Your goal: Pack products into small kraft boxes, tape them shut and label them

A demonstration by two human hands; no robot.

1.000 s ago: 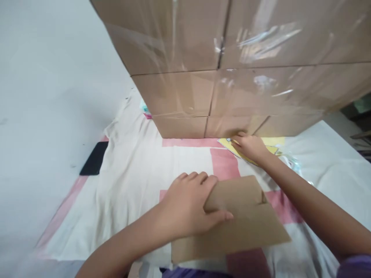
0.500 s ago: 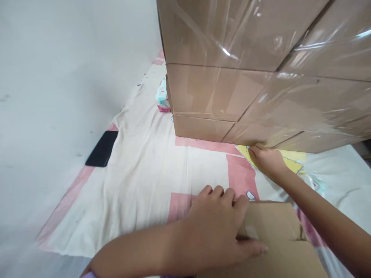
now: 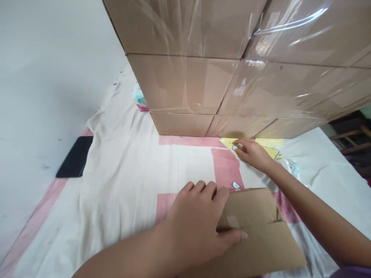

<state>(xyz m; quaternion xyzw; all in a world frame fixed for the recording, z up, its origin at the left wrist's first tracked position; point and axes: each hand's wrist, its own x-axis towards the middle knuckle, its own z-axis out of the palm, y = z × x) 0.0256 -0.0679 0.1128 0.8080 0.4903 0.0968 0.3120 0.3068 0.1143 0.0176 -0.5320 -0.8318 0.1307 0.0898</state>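
My left hand (image 3: 199, 224) grips a small brown cardboard box (image 3: 261, 243) at the bottom of the view. Its fingers curl over the box's left side and the thumb lies on top. My right hand (image 3: 252, 153) reaches toward the base of a tall stack of cardboard boxes (image 3: 185, 85). Thumb and fingers are bent and apart, with nothing visible between them, just over a yellow printed patch (image 3: 268, 151) on the bed sheet (image 3: 127, 173). Clear plastic film or tape covers the front of the stack.
A black phone (image 3: 75, 156) lies at the left beside the white wall (image 3: 43, 69). A pink and teal packet (image 3: 139, 98) shows partly behind the stack. Some clear, ring-like plastic (image 3: 291, 166) rests right of my right forearm. Dark shelving (image 3: 350, 135) stands beyond the sheet's right edge.
The view has shifted, so the stack, phone and box appear further left. My right hand has drawn back slightly from the stack's base and its fingers have parted. My left hand stays on the box.
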